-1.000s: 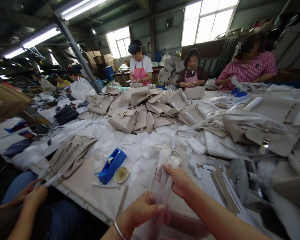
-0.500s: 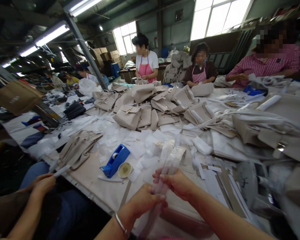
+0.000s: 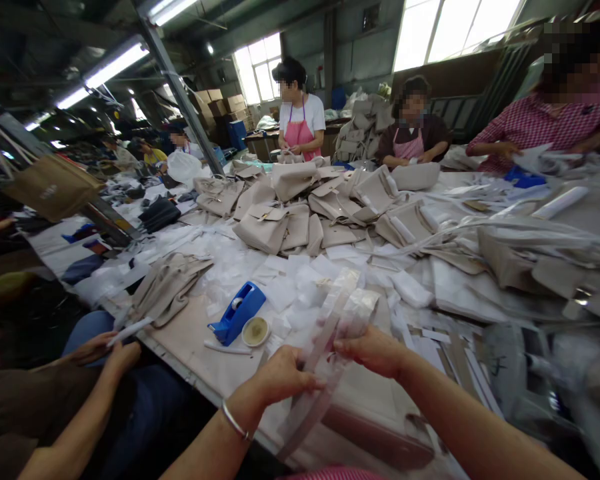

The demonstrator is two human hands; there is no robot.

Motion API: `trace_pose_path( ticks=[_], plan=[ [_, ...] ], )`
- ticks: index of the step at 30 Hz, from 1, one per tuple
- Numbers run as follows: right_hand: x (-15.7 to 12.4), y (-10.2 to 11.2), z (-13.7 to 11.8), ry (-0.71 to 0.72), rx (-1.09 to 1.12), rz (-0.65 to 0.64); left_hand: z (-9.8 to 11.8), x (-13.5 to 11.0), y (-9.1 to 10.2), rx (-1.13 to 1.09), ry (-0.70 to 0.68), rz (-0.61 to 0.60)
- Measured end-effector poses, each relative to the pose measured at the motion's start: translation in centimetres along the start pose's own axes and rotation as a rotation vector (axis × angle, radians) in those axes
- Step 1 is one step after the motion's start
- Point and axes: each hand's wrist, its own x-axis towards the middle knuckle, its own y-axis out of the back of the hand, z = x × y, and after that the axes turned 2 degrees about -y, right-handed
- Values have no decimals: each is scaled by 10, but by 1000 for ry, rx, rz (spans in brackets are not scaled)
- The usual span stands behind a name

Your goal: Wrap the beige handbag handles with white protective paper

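Note:
My left hand [image 3: 286,375], with a silver bangle at its wrist, is closed round a long strap [image 3: 320,333] covered in translucent white wrapping. Farther up, my right hand [image 3: 373,350] grips the same strap, near where it loops over. Its fingertips are partly hidden behind the wrapping. Below my hands lies a beige bag [image 3: 380,433] at the table's near edge, partly blurred. Left of my hands are a blue tape dispenser [image 3: 237,312] and a small round dish [image 3: 255,331] with yellowish contents.
Beige bags [image 3: 290,227] are heaped mid-table among white paper and wrapping. A grey machine-like object [image 3: 513,373] and card strips [image 3: 460,367] lie right. A co-worker's hands [image 3: 113,350] hold a white strip at left. Other people work across the table.
My hands have moved slightly apart along the strap, the right one rightward. The whole view has shifted a little, with the table's things now farther right.

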Motion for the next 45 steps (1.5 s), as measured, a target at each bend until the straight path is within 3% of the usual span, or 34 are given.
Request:
trace_pose_path(
  ticks=[3, 7, 10, 13, 16, 19, 24, 31, 36, 41, 45],
  plan=[
    [0, 5, -11, -7, -195, -31, 5, 1, 2, 21, -7, 22],
    [5, -10, -12, 32, 71, -92, 18, 1, -6, 55, -40, 45],
    [14, -26, -3, 48, 288, 68, 26, 2, -14, 53, -26, 70],
    [21, -32, 0, 75, 329, 302, 22, 3, -15, 35, -52, 58],
    [23, -28, -8, 165, 306, 406, 8, 2, -11, -4, -68, -27],
    [23, -26, -18, 235, 280, 459, 0, 2, -9, -18, -57, -4],
    [25, -33, -17, 235, 245, 484, 10, 9, -8, 4, -152, 80],
    [29, -28, -27, 243, 278, 527, 3, 14, -11, -156, -48, -89],
    [33, -25, -36, 288, 289, 544, 9, 23, -14, -275, -107, 11],
    [34, -33, -23, 290, 242, 526, 23, 32, -14, -275, -192, 119],
    [29, -36, -15, 281, 303, 478, 29, 29, -17, -238, -193, -24]
  ],
)
